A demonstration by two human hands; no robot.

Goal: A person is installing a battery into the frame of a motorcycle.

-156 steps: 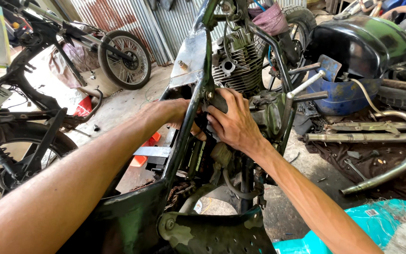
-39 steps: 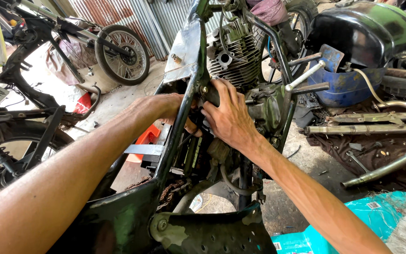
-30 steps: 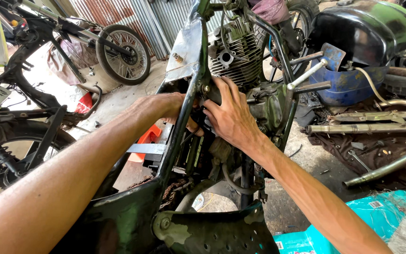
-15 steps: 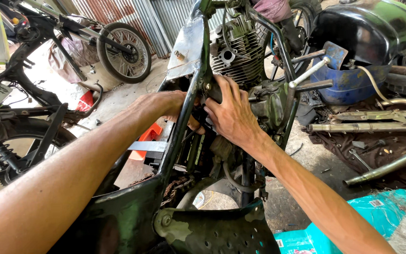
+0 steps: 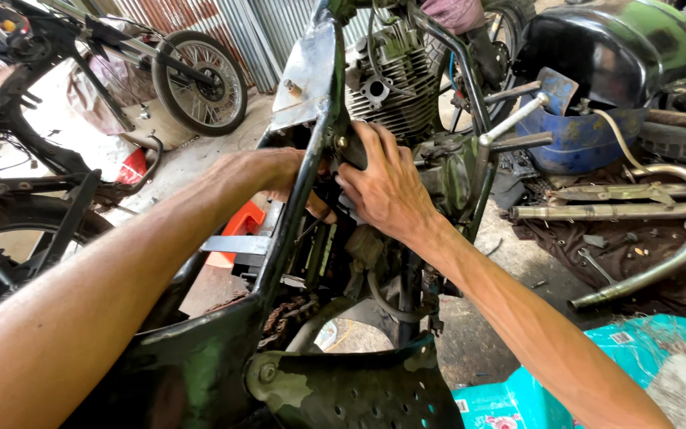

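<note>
- The right hand (image 5: 387, 187) lies flat-fingered over a dark part (image 5: 352, 151) tucked in the middle of a stripped motorcycle frame (image 5: 311, 167). Its fingers curl around the part's top edge, thumb low, so it grips rather than rests.
- The left hand (image 5: 275, 171) reaches in from the other side of the frame tube. Its fingers are hidden behind the tube, so I cannot tell whether it is closed on anything; only a fingertip shows below, near the right thumb.
- The dark part sits directly under the right fingertips and just beyond the left knuckles, between the two hands. The right hand is the nearer and the only one clearly on it.
- The frame tube runs steeply, from above the hands down toward the person, and separates the two wrists.
- Just past the right fingertips stands the finned engine cylinder (image 5: 395, 87), close but apart from them.
- Beside the right forearm, well apart, lie an exhaust pipe (image 5: 676, 254) and a blue tub (image 5: 573, 143); beyond the left arm stands another motorcycle wheel (image 5: 198, 83).
</note>
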